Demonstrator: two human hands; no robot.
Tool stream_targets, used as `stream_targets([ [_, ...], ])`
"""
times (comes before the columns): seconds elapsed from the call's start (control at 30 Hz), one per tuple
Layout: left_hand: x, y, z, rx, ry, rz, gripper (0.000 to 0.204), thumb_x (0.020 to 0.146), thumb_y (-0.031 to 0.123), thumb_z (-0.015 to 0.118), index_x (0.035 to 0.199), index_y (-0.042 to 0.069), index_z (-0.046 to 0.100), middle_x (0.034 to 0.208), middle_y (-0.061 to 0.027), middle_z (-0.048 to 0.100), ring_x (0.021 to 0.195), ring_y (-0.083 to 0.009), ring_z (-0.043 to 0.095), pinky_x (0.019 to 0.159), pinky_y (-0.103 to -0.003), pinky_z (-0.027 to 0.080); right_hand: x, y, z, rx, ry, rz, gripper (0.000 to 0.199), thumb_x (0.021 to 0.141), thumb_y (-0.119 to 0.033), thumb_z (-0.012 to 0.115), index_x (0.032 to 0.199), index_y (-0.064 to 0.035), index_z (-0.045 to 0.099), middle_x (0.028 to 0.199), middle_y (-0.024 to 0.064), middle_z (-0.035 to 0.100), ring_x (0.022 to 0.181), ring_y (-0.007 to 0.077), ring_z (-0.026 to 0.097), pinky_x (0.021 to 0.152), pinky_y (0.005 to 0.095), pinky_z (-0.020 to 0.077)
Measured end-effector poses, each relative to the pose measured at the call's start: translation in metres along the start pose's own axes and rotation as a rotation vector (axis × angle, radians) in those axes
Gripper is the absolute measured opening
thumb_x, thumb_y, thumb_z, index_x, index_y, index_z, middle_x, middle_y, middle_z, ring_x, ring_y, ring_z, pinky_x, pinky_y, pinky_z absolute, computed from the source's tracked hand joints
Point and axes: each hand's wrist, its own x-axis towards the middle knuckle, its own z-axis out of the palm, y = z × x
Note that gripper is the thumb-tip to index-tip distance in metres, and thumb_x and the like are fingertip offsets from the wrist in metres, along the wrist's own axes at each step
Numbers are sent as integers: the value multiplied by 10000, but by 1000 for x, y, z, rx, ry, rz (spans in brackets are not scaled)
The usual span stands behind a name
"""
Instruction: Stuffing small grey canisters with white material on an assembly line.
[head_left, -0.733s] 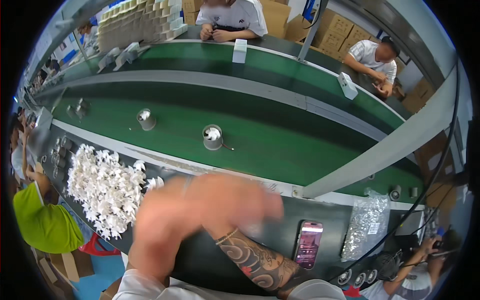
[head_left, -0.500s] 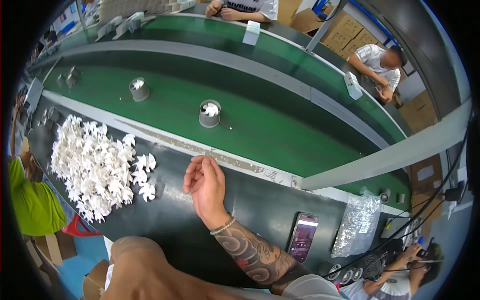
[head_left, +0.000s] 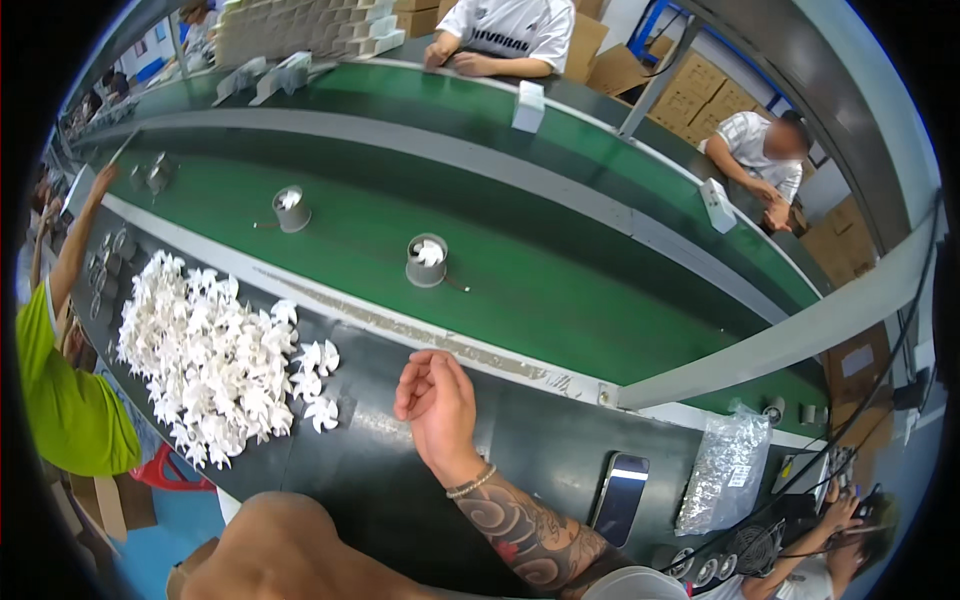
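Right hand (head_left: 437, 400) rests on dark worktop (head_left: 400, 480), grip loose, fingers curled, holding nothing. Left hand: only blurry arm at bottom edge, grip cannot tell. Pile of white fan wheels (head_left: 215, 360) lies left of right hand, near. Phone (head_left: 620, 493) and clear plastic bag (head_left: 722, 470) lie right. Grey cup with fan (head_left: 427, 260) rides green belt (head_left: 560, 290) beyond. Small white boxes (head_left: 528, 105) stand on far belt; brown cartons (head_left: 700, 85) behind.

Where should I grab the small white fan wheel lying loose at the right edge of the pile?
Pinch the white fan wheel by its rim from above, coming from the right where the right hand rests on the dark bench. It seems to lie flat, and only the pile on its left crowds it.
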Motion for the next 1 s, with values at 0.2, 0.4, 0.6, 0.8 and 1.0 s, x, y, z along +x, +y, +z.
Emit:
stream_targets([
  [0.2, -1, -21, 1, -56, -31, -8, 311, 948, 196, 712, 1102, -59, 623, 1099, -196, 716, 1013, -301, 685, 911, -389, 529, -1, 2, -5, -43, -15, 0, 296, 1115, -279, 410, 1112, -28, 567, 889, 86, 592, 665, 165, 564, 550, 313, 443],
  [0.4, 7, -25, -3, -56, -72, -8, 289, 955, 184, 701, 1099, -51, 612, 1085, -194, 717, 996, -289, 687, 893, -380, 531, -1, 0, -1, -57, 0, 26, 303, 1115, -290, 417, 1111, -27, 567, 891, 81, 595, 663, 166, 569, 549, 316, 444],
  [0.6, 8, -32, 0, -50, -78, -10, 268, 962, 173, 690, 1096, -42, 601, 1071, -191, 718, 978, -276, 688, 874, -371, 534, -1, 1, -2, -62, -2, 17, 303, 1115, -293, 418, 1111, -29, 569, 889, 78, 596, 655, 166, 568, 546, 317, 445],
  [0.8, 10, -35, 3, -46, -84, -14, 247, 969, 161, 679, 1093, -34, 590, 1057, -189, 719, 960, -263, 690, 856, -363, 537, -1, 1, -2, -66, -18, 8, 306, 1115, -298, 421, 1111, -30, 569, 892, 78, 598, 658, 165, 572, 542, 310, 444],
  [1.0, 11, -38, 5, -44, -86, -10, 227, 977, 149, 669, 1090, -25, 579, 1042, -186, 720, 942, -250, 692, 838, -354, 540, -1, 1, -1, -31, -6, 7, 312, 1125, -249, 380, 1102, -5, 573, 880, 80, 603, 634, 149, 590, 515, 291, 462],
])
